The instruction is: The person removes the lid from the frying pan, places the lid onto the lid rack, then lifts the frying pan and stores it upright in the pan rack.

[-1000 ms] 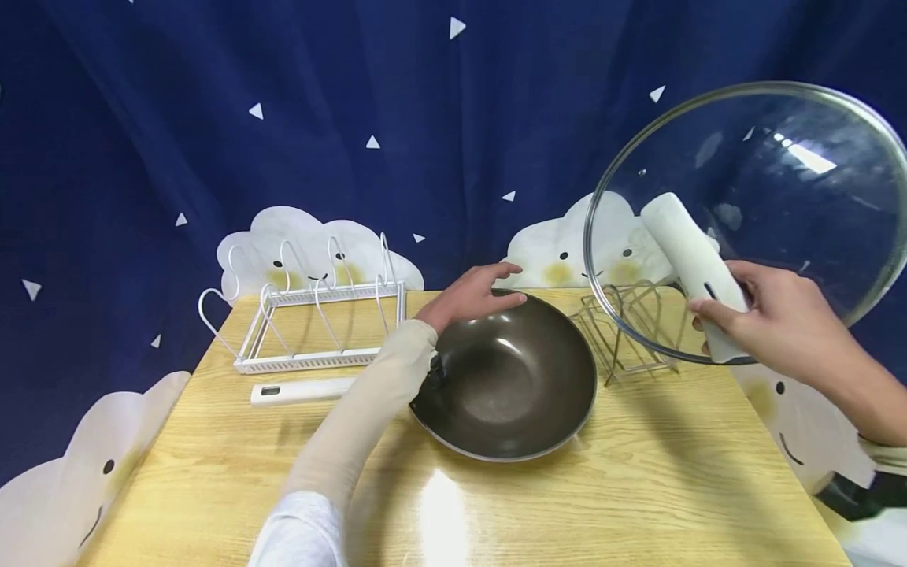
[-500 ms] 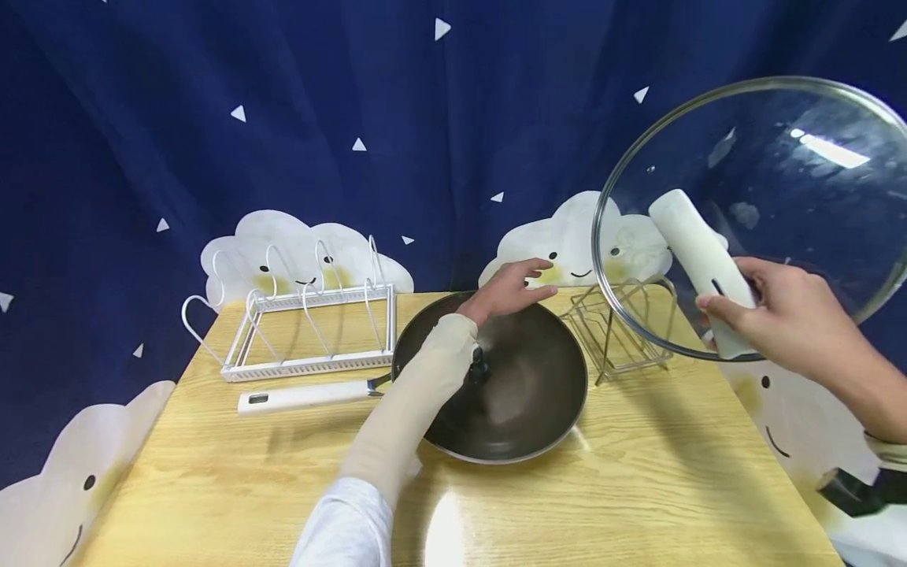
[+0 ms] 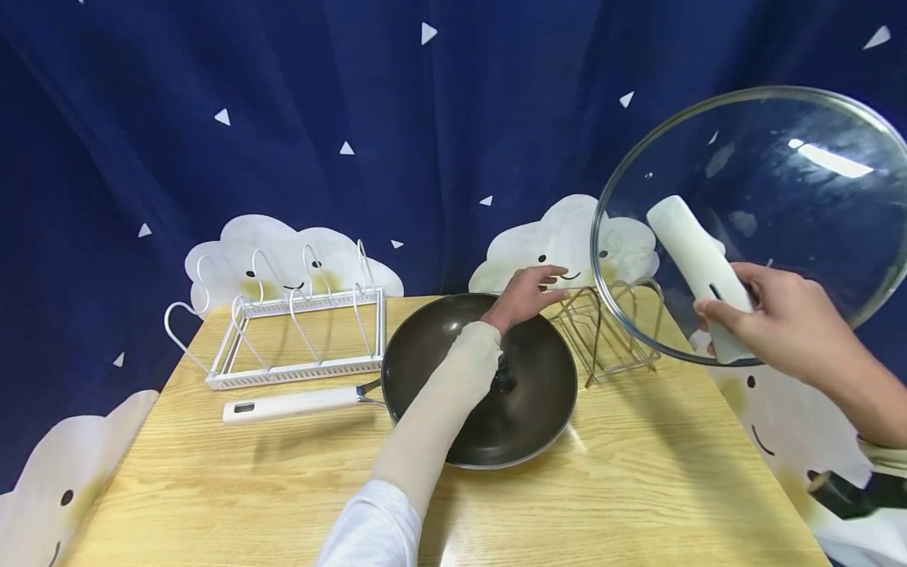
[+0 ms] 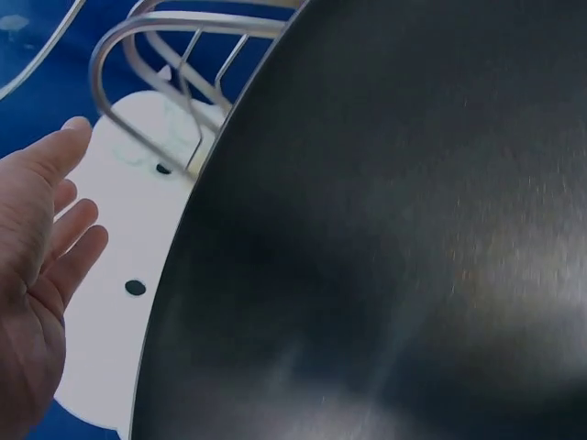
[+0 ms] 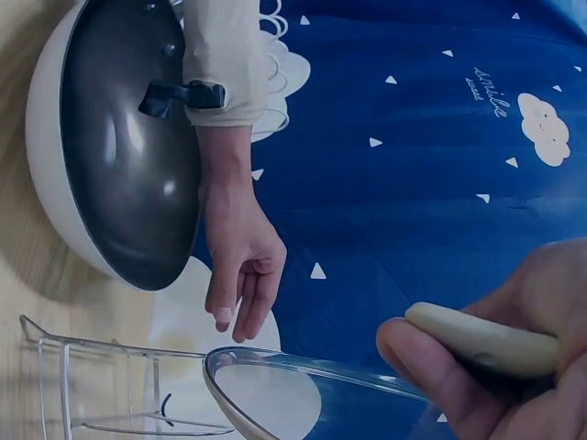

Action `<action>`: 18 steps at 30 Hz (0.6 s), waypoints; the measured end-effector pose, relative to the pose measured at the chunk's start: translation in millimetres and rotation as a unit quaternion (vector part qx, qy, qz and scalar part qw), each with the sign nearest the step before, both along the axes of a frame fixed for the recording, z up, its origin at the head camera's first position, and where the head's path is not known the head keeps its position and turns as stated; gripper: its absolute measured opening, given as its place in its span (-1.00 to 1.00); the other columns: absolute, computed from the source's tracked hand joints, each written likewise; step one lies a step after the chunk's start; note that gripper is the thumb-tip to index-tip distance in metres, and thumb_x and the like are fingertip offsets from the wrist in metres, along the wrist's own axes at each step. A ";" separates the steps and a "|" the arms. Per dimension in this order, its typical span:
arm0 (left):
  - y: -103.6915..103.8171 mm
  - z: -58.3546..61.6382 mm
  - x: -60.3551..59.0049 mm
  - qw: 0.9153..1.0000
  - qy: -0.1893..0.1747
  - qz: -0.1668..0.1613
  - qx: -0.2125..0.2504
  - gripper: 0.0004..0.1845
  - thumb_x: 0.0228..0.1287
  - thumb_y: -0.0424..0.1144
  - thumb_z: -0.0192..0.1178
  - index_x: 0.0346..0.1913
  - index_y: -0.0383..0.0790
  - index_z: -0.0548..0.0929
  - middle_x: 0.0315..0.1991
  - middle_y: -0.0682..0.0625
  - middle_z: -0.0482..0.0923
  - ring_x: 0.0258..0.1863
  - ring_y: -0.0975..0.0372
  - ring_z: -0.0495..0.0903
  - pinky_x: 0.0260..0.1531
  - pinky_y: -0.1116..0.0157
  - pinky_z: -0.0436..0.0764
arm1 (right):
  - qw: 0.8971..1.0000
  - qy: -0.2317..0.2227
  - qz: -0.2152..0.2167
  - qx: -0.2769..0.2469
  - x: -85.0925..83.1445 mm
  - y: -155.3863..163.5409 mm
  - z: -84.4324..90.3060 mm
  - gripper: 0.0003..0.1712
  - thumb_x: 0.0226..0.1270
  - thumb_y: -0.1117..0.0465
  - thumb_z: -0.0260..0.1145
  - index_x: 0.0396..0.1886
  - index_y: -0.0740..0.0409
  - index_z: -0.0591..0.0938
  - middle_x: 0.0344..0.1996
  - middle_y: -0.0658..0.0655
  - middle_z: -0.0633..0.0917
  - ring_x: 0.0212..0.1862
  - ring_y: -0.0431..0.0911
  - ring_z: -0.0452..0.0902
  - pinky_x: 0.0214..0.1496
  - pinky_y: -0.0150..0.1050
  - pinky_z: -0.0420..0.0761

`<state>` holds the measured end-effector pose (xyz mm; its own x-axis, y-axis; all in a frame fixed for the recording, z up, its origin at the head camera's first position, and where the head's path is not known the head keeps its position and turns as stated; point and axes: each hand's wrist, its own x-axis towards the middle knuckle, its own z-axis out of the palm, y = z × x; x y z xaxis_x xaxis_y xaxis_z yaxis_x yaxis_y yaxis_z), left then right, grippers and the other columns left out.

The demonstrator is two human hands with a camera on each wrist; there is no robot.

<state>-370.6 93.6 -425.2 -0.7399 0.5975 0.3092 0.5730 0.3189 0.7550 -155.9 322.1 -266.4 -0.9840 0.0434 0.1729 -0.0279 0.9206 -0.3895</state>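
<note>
My left hand [image 3: 527, 295] reaches over the far right side of the dark wok [image 3: 527, 417], fingers extended and holding nothing. In the left wrist view its fingers point toward the metal wire rack [image 4: 105, 69] beyond the wok rim. The right hand [image 3: 786, 319] grips the white handle [image 3: 701, 260] of a large glass lid [image 3: 779, 181], raised and tilted at the right. Seen from the right wrist, the lid's edge overlaps the wire rack [image 5: 64, 344], with my left fingertips [image 5: 240, 330] close by. The wok's white handle [image 3: 294, 403] points left.
A white rack [image 3: 298, 372] with several upright loops stands at the back left of the wooden table [image 3: 623, 488]. Behind the table hangs a dark blue curtain [image 3: 283, 79] with white triangles and clouds.
My left hand has moved right across the wok toward the wire rack. The right hand keeps holding the lid up, hardly moving. The head view has shifted slightly to the right.
</note>
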 end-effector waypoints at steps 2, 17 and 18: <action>6.7 -1.2 1.1 1.000 0.001 -0.003 -0.003 -0.53 0.44 -0.24 0.29 0.35 -0.26 0.56 0.33 -0.11 0.56 0.28 0.02 0.58 0.20 0.36 0.55 | 1.000 0.001 0.000 0.001 0.6 1.8 -1.5 -0.40 0.49 0.09 0.31 0.22 0.50 0.43 -0.22 0.56 0.67 -0.42 0.19 0.67 -0.56 -0.11 0.55; 32.0 -11.5 7.8 0.999 -0.020 0.023 -0.020 -0.56 0.45 -0.15 0.28 0.34 -0.05 0.61 0.35 0.04 0.55 0.28 0.22 0.58 0.13 0.46 0.54 | 1.000 -0.002 -0.003 0.000 -2.1 14.8 -15.4 -0.41 0.48 0.08 0.32 0.20 0.51 0.45 -0.27 0.48 0.71 -0.40 0.18 0.68 -0.56 -0.14 0.52; 33.2 -11.9 7.9 0.999 -0.019 0.026 -0.019 -0.58 0.45 -0.15 0.28 0.32 -0.06 0.63 0.34 0.05 0.55 0.26 0.23 0.59 0.11 0.46 0.54 | 1.000 -0.001 -0.002 -0.001 -2.4 15.6 -16.1 -0.41 0.48 0.08 0.32 0.19 0.51 0.45 -0.27 0.48 0.71 -0.40 0.18 0.68 -0.56 -0.14 0.53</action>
